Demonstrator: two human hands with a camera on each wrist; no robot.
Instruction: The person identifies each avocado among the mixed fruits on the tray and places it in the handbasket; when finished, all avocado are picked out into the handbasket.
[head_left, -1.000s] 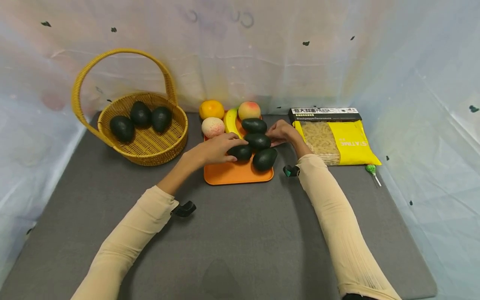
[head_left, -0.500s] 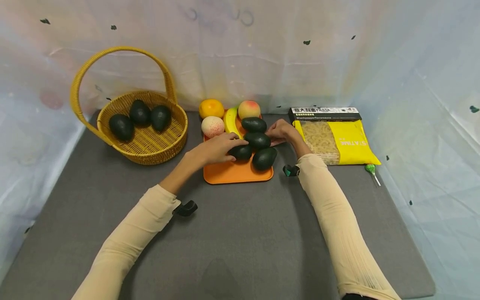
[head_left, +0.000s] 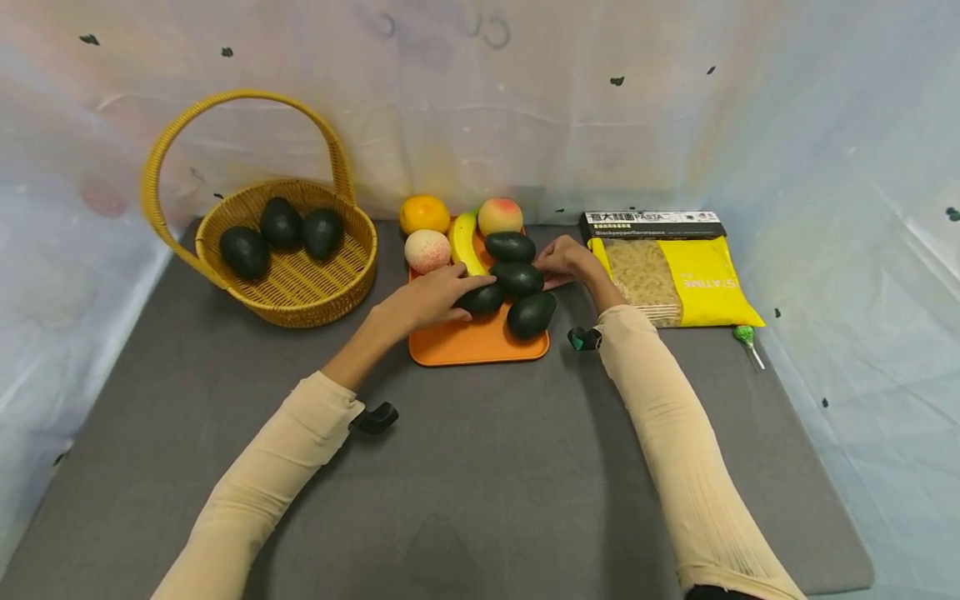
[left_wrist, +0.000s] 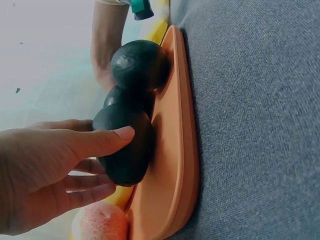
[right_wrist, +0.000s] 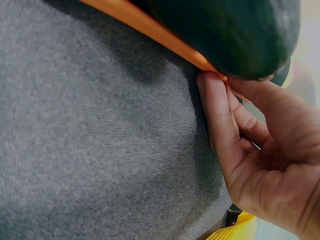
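Note:
On the grey table lies an orange tray (head_left: 480,354) bearing several dark green avocados, a banana (head_left: 465,240) and round fruit. My left hand (head_left: 427,298) holds the nearest-left avocado (left_wrist: 125,155), thumb on one side and fingers behind it. It still sits at the tray. My right hand (head_left: 567,260) is at the tray's right edge; in the right wrist view its thumb and fingers pinch the orange rim (right_wrist: 195,56), close under an avocado (right_wrist: 235,35). Another avocado (head_left: 532,316) lies at the tray's front right. Part of the left hand's avocado is hidden by the fingers.
A yellow wicker basket (head_left: 318,312) with a tall handle stands at left, with three avocados inside. A yellow pasta bag (head_left: 708,283), a black box (head_left: 652,224) and a green lollipop (head_left: 744,335) lie at right. A curtain (head_left: 480,108) hangs behind the table.
Both hands keep their places on the avocado and the tray edge. The head view has shifted very slightly; nothing else visibly moves.

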